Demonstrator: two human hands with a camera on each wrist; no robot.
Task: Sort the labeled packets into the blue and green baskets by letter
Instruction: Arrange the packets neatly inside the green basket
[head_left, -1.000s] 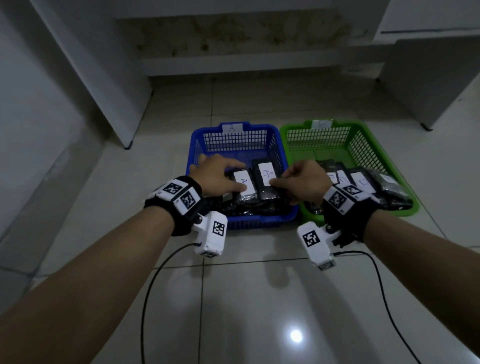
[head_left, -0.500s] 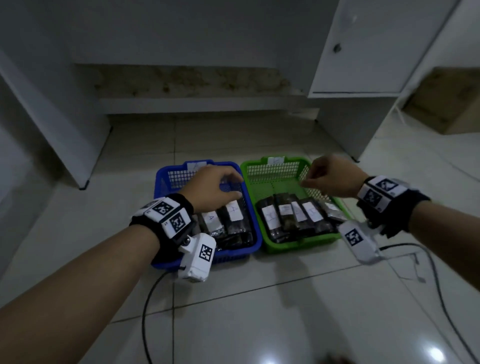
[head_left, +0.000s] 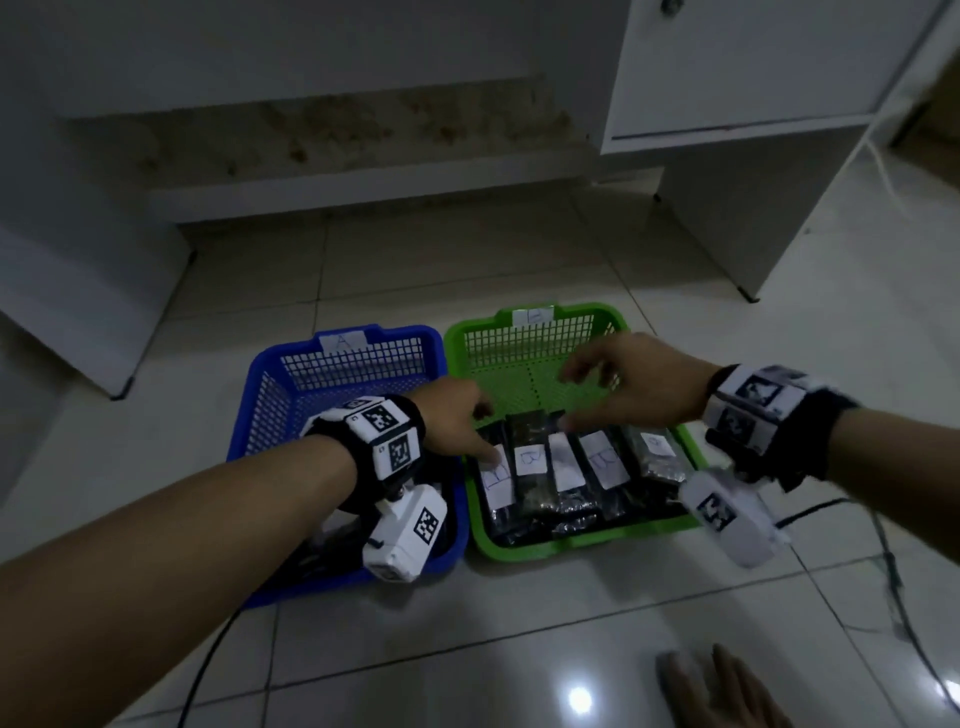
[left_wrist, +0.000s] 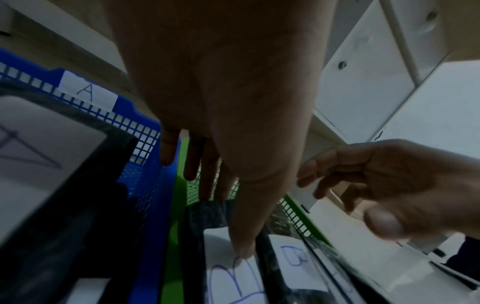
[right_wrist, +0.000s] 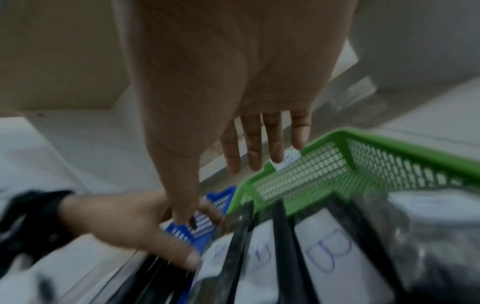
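2 mesh baskets stand side by side and touching on the tiled floor (head_left: 597, 649): a blue basket (head_left: 270, 410) on the left with a paper tag (left_wrist: 88, 92) marked A on its far rim, and a green basket (head_left: 530, 358) on the right with a tag (head_left: 535, 315) whose letter is too blurred to read. White cabinet panels (head_left: 743, 67) rise beyond them, and a cabinet foot stands on the floor past the green basket's far right corner.

5 dark packets lie in a row along the near edge of the green basket, each with a white label; B reads plainly on at least 3 of them. The leftmost packet (head_left: 496, 480) lies against the basket's left wall. The blue basket's contents are largely hidden behind the left forearm and wrist camera; the left wrist view shows 1 dark packet (left_wrist: 46, 144) there, its label apparently marked A.

The left hand (head_left: 452, 421) reaches across the blue basket's right wall, fingers extended, thumb tip pressing on the leftmost packet's label; it grips nothing. The right hand (head_left: 639, 384) hovers over the middle of the green basket, fingers loosely spread, holding nothing, clear of the packets.

Cables (head_left: 893, 577) trail over the floor at right. Blurred fingers of a third hand (head_left: 722, 691) are cut off by the bottom edge.
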